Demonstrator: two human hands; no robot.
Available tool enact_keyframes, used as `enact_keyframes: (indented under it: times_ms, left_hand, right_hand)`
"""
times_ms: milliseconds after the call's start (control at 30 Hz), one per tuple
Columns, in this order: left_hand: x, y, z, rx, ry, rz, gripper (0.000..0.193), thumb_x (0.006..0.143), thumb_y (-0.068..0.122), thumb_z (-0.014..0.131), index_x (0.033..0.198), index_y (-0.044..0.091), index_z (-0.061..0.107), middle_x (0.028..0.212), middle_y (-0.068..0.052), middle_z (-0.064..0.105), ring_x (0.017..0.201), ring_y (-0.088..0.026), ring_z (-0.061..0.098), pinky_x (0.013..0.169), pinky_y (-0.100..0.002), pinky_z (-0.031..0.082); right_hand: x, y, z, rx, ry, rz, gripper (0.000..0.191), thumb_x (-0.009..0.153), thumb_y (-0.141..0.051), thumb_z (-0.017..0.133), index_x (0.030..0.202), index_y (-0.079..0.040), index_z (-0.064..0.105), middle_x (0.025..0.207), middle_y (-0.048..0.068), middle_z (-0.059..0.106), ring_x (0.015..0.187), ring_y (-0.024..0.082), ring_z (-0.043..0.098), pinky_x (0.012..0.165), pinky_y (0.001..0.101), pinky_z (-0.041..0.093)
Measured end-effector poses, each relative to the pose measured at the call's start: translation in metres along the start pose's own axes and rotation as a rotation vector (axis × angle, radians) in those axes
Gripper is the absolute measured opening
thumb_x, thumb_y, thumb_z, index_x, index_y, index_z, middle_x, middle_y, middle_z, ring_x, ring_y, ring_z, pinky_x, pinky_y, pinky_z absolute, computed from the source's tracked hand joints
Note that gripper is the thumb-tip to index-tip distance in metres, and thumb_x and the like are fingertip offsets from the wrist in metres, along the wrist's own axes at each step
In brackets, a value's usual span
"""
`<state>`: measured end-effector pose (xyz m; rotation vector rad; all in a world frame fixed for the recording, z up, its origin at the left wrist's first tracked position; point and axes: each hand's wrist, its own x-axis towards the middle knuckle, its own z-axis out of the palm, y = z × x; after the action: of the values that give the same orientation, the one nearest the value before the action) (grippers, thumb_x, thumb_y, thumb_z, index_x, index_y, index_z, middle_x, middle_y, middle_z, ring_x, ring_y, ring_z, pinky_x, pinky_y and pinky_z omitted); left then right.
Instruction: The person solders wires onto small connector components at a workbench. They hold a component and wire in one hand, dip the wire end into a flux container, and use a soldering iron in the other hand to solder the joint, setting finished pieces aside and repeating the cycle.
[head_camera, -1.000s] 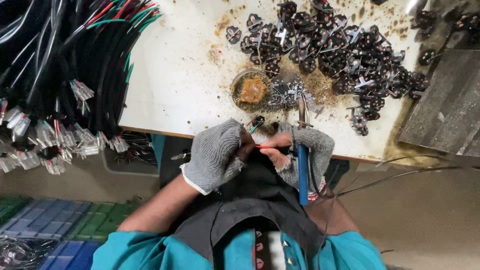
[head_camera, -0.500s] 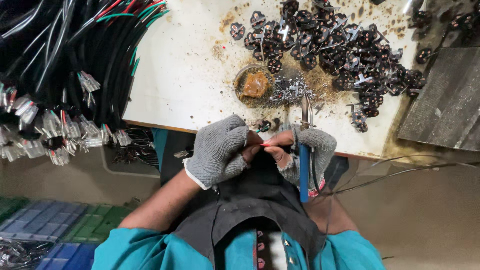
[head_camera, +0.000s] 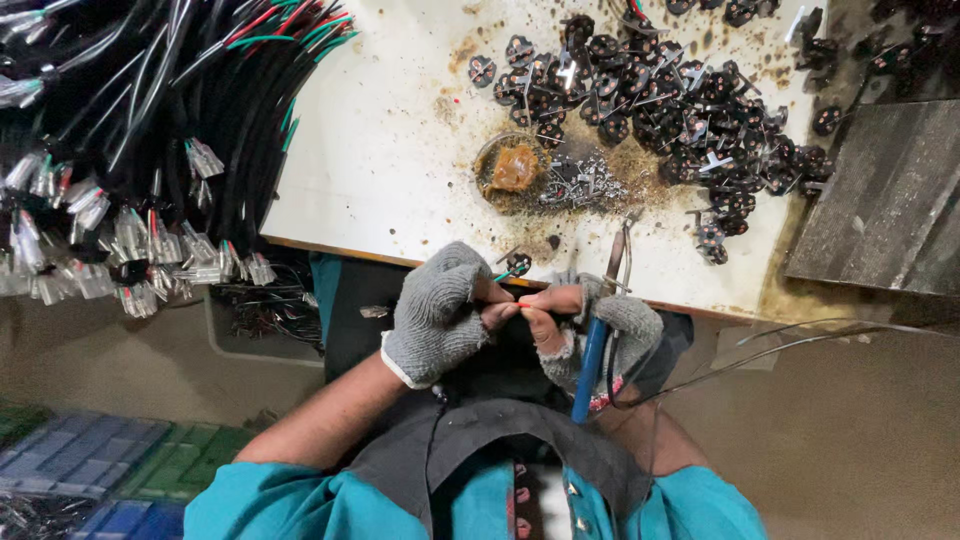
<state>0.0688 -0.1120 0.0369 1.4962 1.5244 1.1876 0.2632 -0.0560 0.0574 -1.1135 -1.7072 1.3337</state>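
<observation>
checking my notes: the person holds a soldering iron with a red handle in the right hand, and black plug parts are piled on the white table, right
Not quite: the soldering iron handle is blue, not red, as the head view shows. It is in the right hand, and the black plug parts are piled on the white table.

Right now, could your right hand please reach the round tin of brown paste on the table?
Probably yes: the right hand holds a blue-handled soldering iron, and bare tabletop lies between it and the tin.

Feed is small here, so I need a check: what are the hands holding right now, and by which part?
The right hand grips a soldering iron by its blue handle. Both hands pinch thin wires between fingertips; the left hand holds them near a small black plug.
</observation>
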Motion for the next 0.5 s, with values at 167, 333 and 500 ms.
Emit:
enact_keyframes:
  times_ms: [167, 333, 500]
  left_hand:
    - [0.006, 0.008, -0.024, 0.112, 0.132, -0.029, 0.019, 0.08, 0.007, 0.082, 0.086, 0.013, 0.066, 0.079, -0.001, 0.061, 0.073, -0.019, 0.065, 0.066, -0.033, 0.053]
    - [0.052, -0.026, -0.041, 0.212, 0.237, -0.147, 0.019, 0.085, 0.007, 0.083, 0.09, 0.008, 0.065, 0.088, -0.008, 0.06, 0.081, -0.024, 0.061, 0.073, -0.036, 0.051]
    - [0.073, -0.035, -0.042, 0.29, 0.187, -0.15, 0.017, 0.087, 0.013, 0.083, 0.088, 0.007, 0.067, 0.085, -0.007, 0.06, 0.08, -0.025, 0.061, 0.072, -0.036, 0.05]
  right_hand:
    - [0.014, 0.011, -0.003, -0.045, 0.062, -0.171, 0.028, 0.098, -0.001, 0.079, 0.113, -0.005, 0.055, 0.096, 0.009, 0.074, 0.084, 0.016, 0.074, 0.08, 0.0271, 0.06]
    - [0.032, 0.029, -0.001, -0.273, 0.182, -0.236, 0.046, 0.102, 0.001, 0.079, 0.124, -0.003, 0.04, 0.101, 0.016, 0.071, 0.096, 0.021, 0.072, 0.095, 0.0303, 0.055]
    - [0.041, 0.017, -0.007, -0.42, 0.091, -0.073, 0.029, 0.091, 0.005, 0.081, 0.108, -0.009, 0.062, 0.094, 0.018, 0.074, 0.09, 0.025, 0.072, 0.089, 0.0359, 0.054]
